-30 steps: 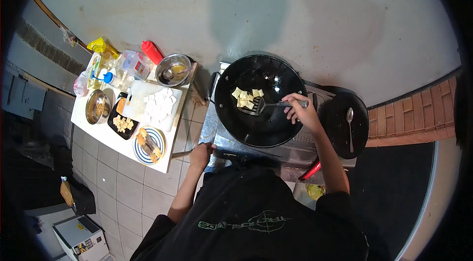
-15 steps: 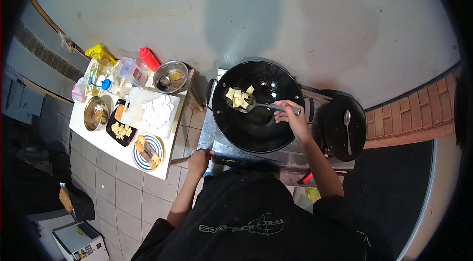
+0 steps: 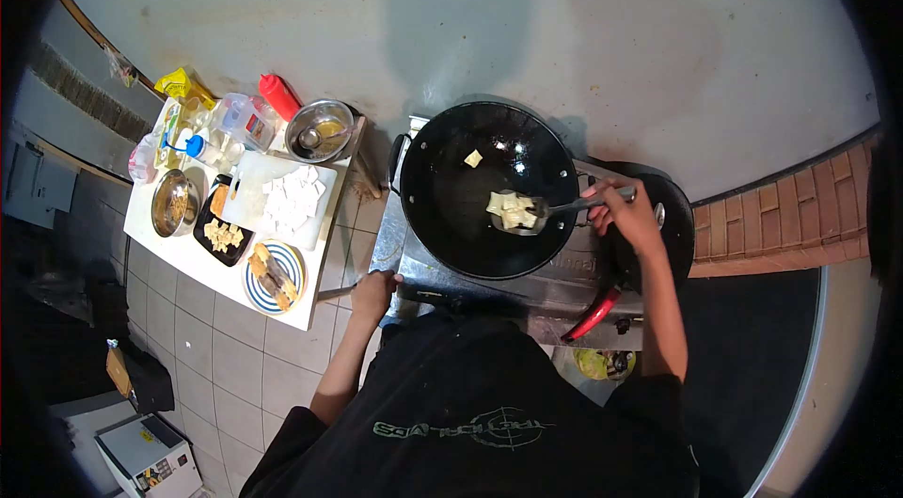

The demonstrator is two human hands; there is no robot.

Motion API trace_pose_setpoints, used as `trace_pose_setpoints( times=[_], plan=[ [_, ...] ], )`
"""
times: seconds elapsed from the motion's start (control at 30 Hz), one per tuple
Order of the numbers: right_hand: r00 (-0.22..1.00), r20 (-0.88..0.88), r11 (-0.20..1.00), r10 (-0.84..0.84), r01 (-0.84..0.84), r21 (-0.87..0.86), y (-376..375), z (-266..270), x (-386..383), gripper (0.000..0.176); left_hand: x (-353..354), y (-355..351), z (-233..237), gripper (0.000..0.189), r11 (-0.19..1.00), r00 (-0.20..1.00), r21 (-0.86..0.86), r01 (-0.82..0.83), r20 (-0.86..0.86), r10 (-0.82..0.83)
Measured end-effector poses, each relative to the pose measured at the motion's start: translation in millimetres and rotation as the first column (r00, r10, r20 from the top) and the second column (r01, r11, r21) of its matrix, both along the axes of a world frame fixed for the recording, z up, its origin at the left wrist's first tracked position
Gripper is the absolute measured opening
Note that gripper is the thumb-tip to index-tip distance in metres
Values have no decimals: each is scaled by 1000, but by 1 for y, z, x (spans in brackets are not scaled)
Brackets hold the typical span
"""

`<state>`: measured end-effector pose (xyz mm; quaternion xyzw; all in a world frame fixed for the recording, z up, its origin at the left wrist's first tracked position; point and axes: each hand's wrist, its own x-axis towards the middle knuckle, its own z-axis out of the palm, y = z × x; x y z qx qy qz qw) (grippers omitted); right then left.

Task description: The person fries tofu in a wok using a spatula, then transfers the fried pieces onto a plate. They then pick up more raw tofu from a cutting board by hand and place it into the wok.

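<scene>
Okay, so looking at a small heap of pale yellow cut pieces (image 3: 513,211), sitting on the blade of a metal spatula (image 3: 572,205) in the right-hand half of a big black wok (image 3: 437,211). Also one stray piece (image 3: 473,158), well apart from the heap, up toward the far side of the wok. Probably mid-scoop or mid-turn, judging by that load on the blade. Seems to call for a level blade and a steady wrist, plus a separate pass under the loner.

Relative to the right hand (image 3: 623,209): heap off to the left, inside the rim and not touched by any finger, with just the spatula in between. Fairly closed grip there, with thumb and fingers bunched round the handle near its end. As for the left hand (image 3: 376,289), down by the near left corner of the steel stove (image 3: 412,255) with curled fingers; can't tell whether gripping anything.

Further out, right of the wok, a black pan (image 3: 673,253) and a spoon (image 3: 660,215), partly hidden behind the right hand. Over to the left, a white table (image 3: 165,239) with white cut pieces (image 3: 293,199) on a cutting board (image 3: 245,206), plus a blue-striped plate (image 3: 297,263) of browned food (image 3: 271,277).
</scene>
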<state>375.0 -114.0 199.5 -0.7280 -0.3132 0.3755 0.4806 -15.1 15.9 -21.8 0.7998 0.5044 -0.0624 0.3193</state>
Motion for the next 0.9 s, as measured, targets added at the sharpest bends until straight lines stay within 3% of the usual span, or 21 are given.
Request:
trace_pose_setpoints(
  times=[0.1,0.17,0.23,0.37,0.5,0.57,0.7,0.9],
  plan=[
    [994,107,997,12,-3,-83,9,23,7,26,2,-1,6,42,999,1000,40,11,-21,-10],
    [950,251,955,188,-117,-272,22,39,6,26,0,1,0,41,1000,1000,20,15,3,-15],
    [942,273,941,196,-102,-324,38,44,0,25,-1,2,1,41,1000,999,2,19,27,-19],
    [907,258,902,334,-228,-366,57,25,0,26,0,2,8,37,999,999,-51,-1,35,3],
    [925,256,933,280,-200,-298,58,-3,-5,26,1,-2,4,36,1000,1000,25,-9,-7,9],
    [967,193,978,168,-138,-156,54,-26,-6,25,1,-4,5,36,999,1000,34,-17,6,17],
    [992,-19,992,122,-122,-15,47,-63,-20,24,1,-5,5,36,999,999,40,-34,11,34],
    [982,-173,977,76,-39,208,45,-99,-34,27,-1,-2,-1,36,1000,1000,29,-7,30,6]
  ],
)
